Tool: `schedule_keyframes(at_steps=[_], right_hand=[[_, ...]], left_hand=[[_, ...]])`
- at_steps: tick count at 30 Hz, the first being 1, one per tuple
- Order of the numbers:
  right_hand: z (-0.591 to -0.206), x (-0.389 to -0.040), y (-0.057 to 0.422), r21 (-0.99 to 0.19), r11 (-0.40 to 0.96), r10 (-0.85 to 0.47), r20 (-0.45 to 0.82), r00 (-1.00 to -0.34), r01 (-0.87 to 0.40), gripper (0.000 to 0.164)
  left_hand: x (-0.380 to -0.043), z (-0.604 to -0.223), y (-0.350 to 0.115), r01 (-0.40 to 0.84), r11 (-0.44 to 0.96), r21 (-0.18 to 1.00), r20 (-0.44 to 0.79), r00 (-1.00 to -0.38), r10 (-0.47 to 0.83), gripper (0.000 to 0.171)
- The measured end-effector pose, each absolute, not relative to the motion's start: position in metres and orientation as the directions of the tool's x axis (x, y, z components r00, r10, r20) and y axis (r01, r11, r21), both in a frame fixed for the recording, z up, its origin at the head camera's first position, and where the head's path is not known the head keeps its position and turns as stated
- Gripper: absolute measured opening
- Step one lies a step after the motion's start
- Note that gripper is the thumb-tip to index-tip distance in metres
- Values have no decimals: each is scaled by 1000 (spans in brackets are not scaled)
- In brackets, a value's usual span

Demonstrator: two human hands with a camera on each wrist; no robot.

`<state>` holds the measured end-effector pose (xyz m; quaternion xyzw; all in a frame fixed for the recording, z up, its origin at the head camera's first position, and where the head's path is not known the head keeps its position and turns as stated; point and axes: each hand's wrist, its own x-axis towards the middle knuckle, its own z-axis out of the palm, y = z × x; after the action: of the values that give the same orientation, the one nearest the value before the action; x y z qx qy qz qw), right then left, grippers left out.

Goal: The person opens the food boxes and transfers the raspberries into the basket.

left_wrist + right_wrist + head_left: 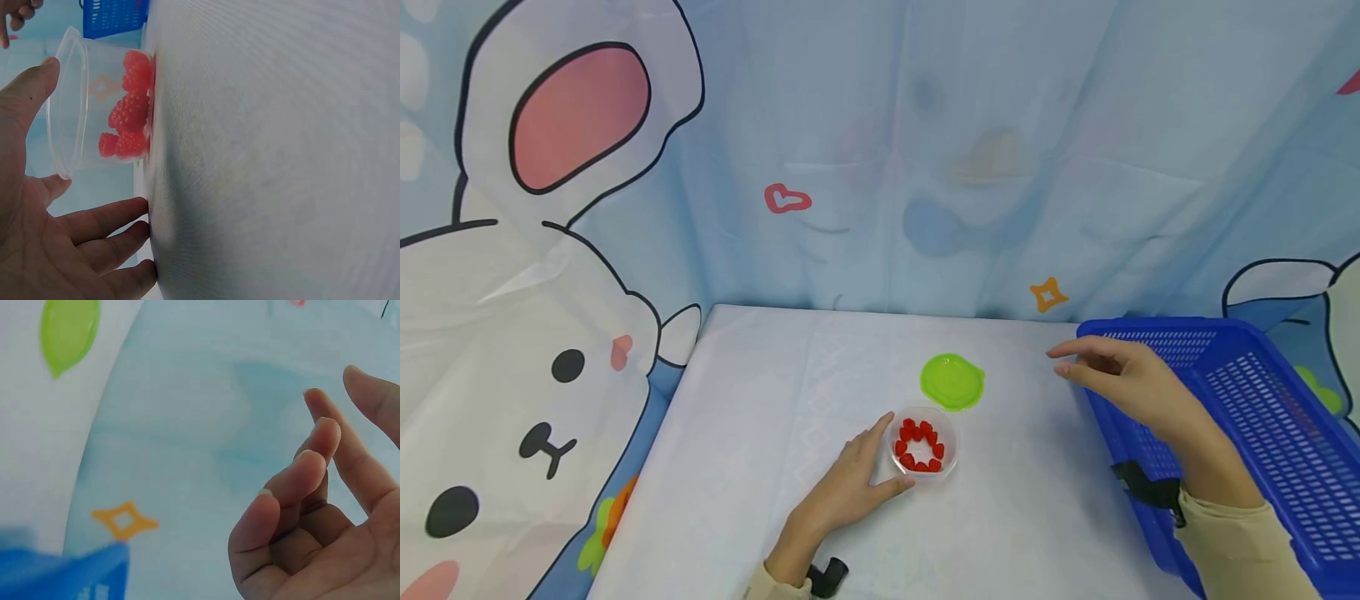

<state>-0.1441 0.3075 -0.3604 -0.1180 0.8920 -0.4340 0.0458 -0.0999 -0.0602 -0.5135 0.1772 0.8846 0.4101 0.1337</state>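
Note:
A clear plastic cup [950,444] stands upright on the white table, with several red raspberries [129,112] at its bottom. My left hand [850,479] is at the cup's left side. In the left wrist view its thumb and index finger [57,185] hold the rim from two sides, while the other fingers reach down to the tabletop. Just beyond the cup lies a green lid [952,382], flat on the table. My right hand [1123,379] is in the air by the basket's left edge, fingers loosely bent and holding nothing, as the right wrist view [312,512] also has it.
A large blue plastic basket [1213,354] with perforated walls takes up the right side of the table. White cloth covers the table [760,375]. Behind it hangs a light blue curtain [850,108] printed with cartoon animals.

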Motion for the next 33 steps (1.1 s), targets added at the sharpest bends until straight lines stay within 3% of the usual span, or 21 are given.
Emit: schedule_keyframes(at_steps=[15,25,33], right_hand=[[-389,-141,235,-743,565,-395,138,-908,-358,22],[-453,-151,207,-761,566,-438,49,-898,-318,17],[-485,-159,198,-784,488,-565,51,-823,-384,13]], left_hand=[[-100,-513,-60,205,604,770,-89,-903,421,95],[-100,-513,-60,210,608,766,-90,-901,425,95],[-100,-513,-61,210,613,762,-97,-899,428,95]])
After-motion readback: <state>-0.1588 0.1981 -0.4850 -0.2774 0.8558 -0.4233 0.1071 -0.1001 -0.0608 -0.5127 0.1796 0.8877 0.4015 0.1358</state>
